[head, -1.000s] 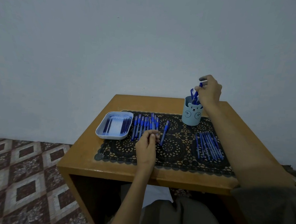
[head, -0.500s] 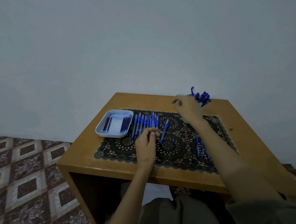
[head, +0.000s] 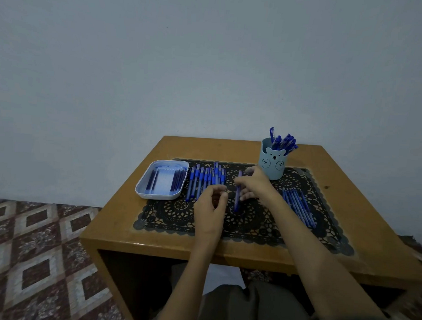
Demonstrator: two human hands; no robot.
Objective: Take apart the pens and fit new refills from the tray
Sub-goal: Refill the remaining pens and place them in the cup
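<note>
Head: pen (head: pixel 237 203) in right hand (head: pixel 257 186)

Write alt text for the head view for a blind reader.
A seated person's right hand pinches a single blue pen on a black lace mat, while the left hand curls beside a row of pens. A tray sits to the left and a bear-faced cup of pens stands behind, on a small wooden table.

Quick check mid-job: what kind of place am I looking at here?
Probably a room in a home, not a workshop: a small wooden table with a lace mat, patterned floor tiles, and a bear-faced cup.
</note>
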